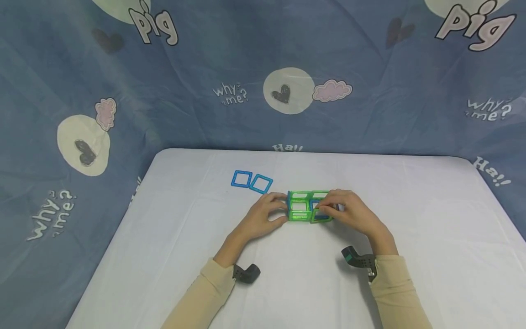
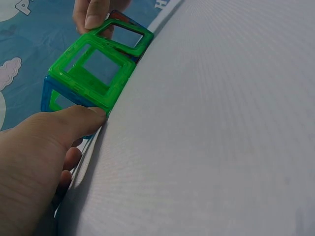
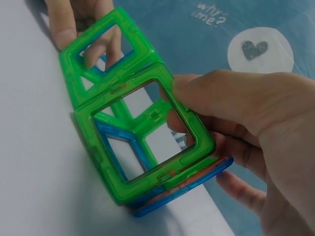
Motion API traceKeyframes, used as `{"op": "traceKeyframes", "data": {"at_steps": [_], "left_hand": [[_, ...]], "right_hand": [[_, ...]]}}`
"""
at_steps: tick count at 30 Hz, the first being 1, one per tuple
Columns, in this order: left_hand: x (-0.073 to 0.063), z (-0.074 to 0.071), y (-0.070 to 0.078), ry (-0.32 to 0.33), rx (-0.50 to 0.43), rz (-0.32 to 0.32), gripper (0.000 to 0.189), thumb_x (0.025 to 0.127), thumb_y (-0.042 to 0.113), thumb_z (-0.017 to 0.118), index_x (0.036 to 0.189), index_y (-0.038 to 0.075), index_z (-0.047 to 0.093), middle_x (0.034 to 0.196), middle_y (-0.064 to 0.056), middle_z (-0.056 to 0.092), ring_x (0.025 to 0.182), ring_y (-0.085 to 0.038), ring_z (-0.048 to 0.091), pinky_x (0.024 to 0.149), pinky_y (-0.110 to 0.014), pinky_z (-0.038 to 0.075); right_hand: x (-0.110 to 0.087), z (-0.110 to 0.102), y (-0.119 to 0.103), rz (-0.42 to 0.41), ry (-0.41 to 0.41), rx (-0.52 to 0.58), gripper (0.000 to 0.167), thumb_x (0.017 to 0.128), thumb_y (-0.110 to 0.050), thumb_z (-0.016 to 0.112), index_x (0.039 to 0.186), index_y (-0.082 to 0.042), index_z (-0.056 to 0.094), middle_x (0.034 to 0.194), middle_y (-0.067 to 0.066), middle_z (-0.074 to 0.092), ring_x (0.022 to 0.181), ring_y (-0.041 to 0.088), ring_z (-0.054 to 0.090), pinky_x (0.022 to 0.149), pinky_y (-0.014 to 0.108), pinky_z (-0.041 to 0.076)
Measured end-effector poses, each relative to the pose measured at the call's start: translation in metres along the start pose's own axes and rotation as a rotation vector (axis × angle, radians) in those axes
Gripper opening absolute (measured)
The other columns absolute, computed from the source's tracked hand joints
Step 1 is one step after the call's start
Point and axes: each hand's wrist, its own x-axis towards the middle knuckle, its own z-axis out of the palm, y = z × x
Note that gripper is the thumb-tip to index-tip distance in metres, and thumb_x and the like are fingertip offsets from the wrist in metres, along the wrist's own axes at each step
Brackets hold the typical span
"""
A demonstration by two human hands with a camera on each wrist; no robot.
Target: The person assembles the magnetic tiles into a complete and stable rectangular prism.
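A structure of green and blue magnetic tiles (image 1: 299, 215) lies on the white table, a box two squares long. My left hand (image 1: 263, 215) holds its left end, thumb at the front corner and fingers along the blue end tile (image 2: 74, 91). At the right front, my right hand (image 1: 349, 208) pinches the edge of a green square magnetic tile (image 3: 103, 167) between thumb and fingers. That tile tilts out from the neighbouring green square (image 3: 142, 45). A blue tile (image 3: 225, 167) stands at the right end, close to my right fingers.
Two loose blue square tiles, one on the left (image 1: 241, 178) and one on the right (image 1: 261, 183), lie behind my left hand. The white tablecloth (image 1: 435, 237) spreads around. A blue printed curtain (image 1: 230, 55) hangs behind the table's back edge.
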Motion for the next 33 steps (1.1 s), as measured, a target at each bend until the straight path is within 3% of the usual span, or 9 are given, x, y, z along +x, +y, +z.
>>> {"op": "traceKeyframes", "data": {"at_steps": [17,28,29,31,33], "left_hand": [[0.0026,0.0004,-0.0008,-0.001,0.009,0.000,0.020,0.084,0.029,0.071,0.102,0.024,0.068,0.133,0.005,0.053,0.126,-0.014,0.046,0.108,-0.034,0.040],[0.0015,0.0002,-0.0007,0.007,0.010,0.009,0.020,0.084,0.028,0.071,0.103,0.022,0.068,0.133,0.004,0.053,0.127,-0.016,0.046,0.108,-0.035,0.040],[0.0013,0.0003,-0.0008,0.006,0.011,0.008,0.020,0.084,0.028,0.071,0.102,0.022,0.068,0.133,0.004,0.053,0.127,-0.016,0.046,0.108,-0.035,0.041],[0.0011,0.0004,-0.0009,0.006,0.012,0.007,0.020,0.084,0.028,0.071,0.102,0.022,0.068,0.133,0.004,0.053,0.126,-0.015,0.047,0.108,-0.035,0.041],[0.0010,0.0006,-0.0007,0.004,0.012,0.005,0.020,0.084,0.028,0.071,0.102,0.022,0.068,0.133,0.004,0.053,0.125,-0.015,0.047,0.107,-0.034,0.041]], "right_hand": [[0.0019,0.0009,0.0037,-0.042,0.030,-0.025,0.010,0.081,-0.007,0.072,0.086,-0.016,0.072,0.074,-0.011,0.063,0.062,0.007,0.047,0.054,0.029,0.042],[0.0004,-0.0005,-0.0010,0.037,-0.013,-0.003,0.013,0.084,-0.012,0.070,0.096,-0.016,0.072,0.082,-0.012,0.064,0.068,0.005,0.048,0.060,0.029,0.044],[0.0005,-0.0001,-0.0017,0.036,-0.011,-0.006,0.013,0.084,-0.013,0.071,0.096,-0.016,0.072,0.083,-0.011,0.064,0.068,0.006,0.048,0.063,0.031,0.043],[0.0006,0.0014,-0.0033,0.042,-0.011,-0.012,0.015,0.083,-0.016,0.072,0.098,-0.016,0.072,0.087,-0.010,0.066,0.073,0.009,0.051,0.081,0.035,0.043],[0.0013,0.0039,-0.0050,0.047,-0.011,-0.039,0.018,0.081,-0.020,0.075,0.098,-0.016,0.072,0.090,-0.009,0.067,0.080,0.012,0.055,0.097,0.045,0.036]]}}
